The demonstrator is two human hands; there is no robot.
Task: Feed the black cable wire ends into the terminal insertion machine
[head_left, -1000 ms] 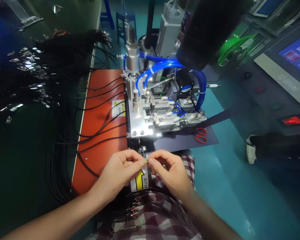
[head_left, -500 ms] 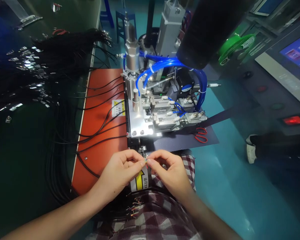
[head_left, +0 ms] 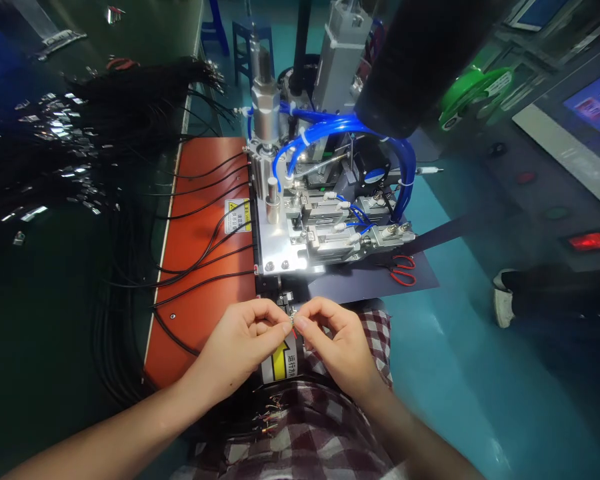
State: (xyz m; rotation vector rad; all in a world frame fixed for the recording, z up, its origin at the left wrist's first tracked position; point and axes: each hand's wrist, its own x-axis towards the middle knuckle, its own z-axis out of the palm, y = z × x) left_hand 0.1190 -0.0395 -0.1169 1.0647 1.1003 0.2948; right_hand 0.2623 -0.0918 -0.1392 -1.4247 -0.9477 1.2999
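Fingertips of my left hand [head_left: 250, 340] and my right hand [head_left: 340, 343] meet in front of the machine's near edge. Both are closed in a pinch on thin wires [head_left: 295, 332]; a red one shows below the fingertips. The fingers hide most of the wires. Just beyond them is a small metal clamp [head_left: 286, 299] at the end of the machine's track. Under my hands lies a label with a yellow arrow [head_left: 279, 365]. Black cables with stripped, coloured wire ends [head_left: 271, 421] rest on my checked clothing.
Black cables [head_left: 205, 249] cross an orange panel [head_left: 200, 200] into the machine [head_left: 280, 247] with its blue air tubes [head_left: 330, 125]. Red-handled scissors [head_left: 403, 272] lie to the right. A large cable pile [head_left: 130, 93] is at left. Another person's shoe [head_left: 503, 307] shows at right.
My hands stay almost in the same place. The fingertips shift slightly on the wires, and the view moves a little.
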